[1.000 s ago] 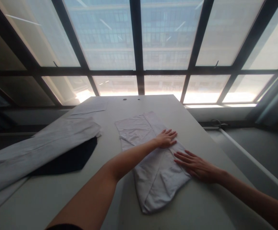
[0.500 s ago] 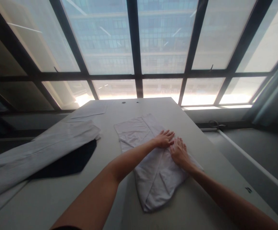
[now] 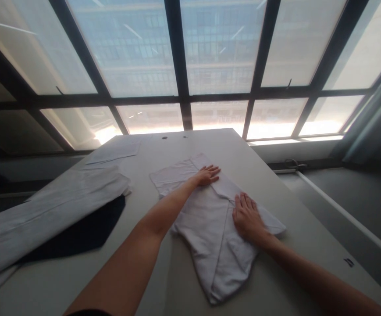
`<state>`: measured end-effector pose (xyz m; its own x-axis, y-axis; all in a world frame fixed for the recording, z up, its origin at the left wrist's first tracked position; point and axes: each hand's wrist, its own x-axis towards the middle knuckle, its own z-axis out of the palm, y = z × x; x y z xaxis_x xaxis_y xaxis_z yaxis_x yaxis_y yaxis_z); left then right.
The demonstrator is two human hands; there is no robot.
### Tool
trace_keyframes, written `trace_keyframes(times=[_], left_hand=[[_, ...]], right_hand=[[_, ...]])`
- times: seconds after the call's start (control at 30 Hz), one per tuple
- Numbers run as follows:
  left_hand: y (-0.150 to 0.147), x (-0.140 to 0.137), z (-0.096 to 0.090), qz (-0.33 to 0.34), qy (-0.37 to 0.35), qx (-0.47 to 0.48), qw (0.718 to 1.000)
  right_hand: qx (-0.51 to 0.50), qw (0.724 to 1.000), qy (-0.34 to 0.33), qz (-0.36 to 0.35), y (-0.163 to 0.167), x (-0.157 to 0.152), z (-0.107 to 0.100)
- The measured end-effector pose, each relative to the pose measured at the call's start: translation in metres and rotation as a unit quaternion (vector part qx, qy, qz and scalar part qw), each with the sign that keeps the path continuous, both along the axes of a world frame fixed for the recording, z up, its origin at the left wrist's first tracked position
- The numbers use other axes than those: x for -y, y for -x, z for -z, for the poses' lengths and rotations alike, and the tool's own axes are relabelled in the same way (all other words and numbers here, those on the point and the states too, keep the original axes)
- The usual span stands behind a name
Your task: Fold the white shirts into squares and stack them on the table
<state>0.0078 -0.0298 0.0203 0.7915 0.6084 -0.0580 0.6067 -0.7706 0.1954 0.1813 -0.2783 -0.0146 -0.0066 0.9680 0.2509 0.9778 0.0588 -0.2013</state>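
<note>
A white cloth garment (image 3: 206,228), partly folded and wrinkled, lies on the white table (image 3: 137,267) in front of me. My left hand (image 3: 208,174) rests flat on its far part, fingers spread. Nearer to me and further right, my right hand (image 3: 247,216) lies flat on the cloth by a fold, fingers stretched out. Neither hand grips anything. A seam line runs down the cloth towards its pointed near end. My left forearm hides part of the garment's left side.
On the left lies a long pile of white cloth (image 3: 55,204) with a dark navy cloth (image 3: 78,232) under it. White sheets (image 3: 114,151) lie behind the pile. A small dark mark (image 3: 348,262) shows near the table's right edge. Windows stand beyond the table.
My hands have moved apart: the left went further away and leftward, while the right stayed near the cloth's right side. The cloth's right corner now reaches slightly further out.
</note>
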Motion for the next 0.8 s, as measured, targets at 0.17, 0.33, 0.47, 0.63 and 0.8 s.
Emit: trace_keyframes(times=[0.17, 0.33, 0.47, 0.63, 0.8], left_hand=[[0.003, 0.004, 0.002, -0.084, 0.006, -0.007, 0.996], [0.013, 0.024, -0.003, -0.195, 0.050, -0.027, 0.979], [0.018, 0.049, -0.005, -0.302, 0.074, -0.034, 0.950], [0.010, 0.069, -0.001, -0.351, 0.012, -0.016, 0.936], [-0.026, 0.069, -0.003, -0.140, -0.069, 0.053, 0.986]], right_hand=[[0.056, 0.995, 0.036, -0.078, -0.050, -0.018, -0.013], [0.071, 0.975, 0.065, -0.201, -0.098, -0.050, -0.030], [0.092, 0.959, 0.087, -0.253, -0.127, -0.077, -0.041], [0.094, 0.957, 0.067, -0.266, -0.127, -0.100, -0.047], [0.007, 0.999, -0.026, -0.023, -0.051, -0.125, -0.046]])
